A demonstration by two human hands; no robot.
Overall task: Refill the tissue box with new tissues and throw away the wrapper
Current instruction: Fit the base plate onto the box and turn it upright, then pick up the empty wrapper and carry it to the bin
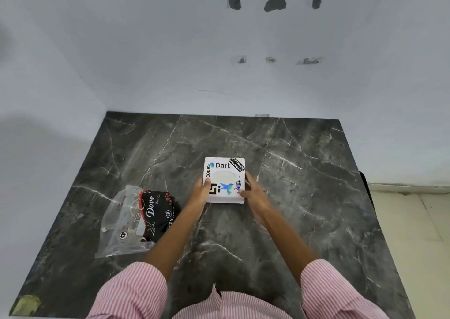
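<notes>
A white square tissue box (224, 172) with stickers and an oval top opening lies flat in the middle of the dark marble table (304, 172). My left hand (201, 191) grips its near left edge, thumb on top. My right hand (253, 192) grips its near right edge. To the left lies the wrapper (126, 223), a crumpled clear plastic pack with a black and red "Dove" printed part (155, 209). Tissue shows pale inside the box opening.
White walls close the table at the back and left. The table's right edge drops to a pale tiled floor (414, 221). A yellowish scrap (25, 305) sits at the near left corner. My striped sleeves (341, 292) fill the bottom.
</notes>
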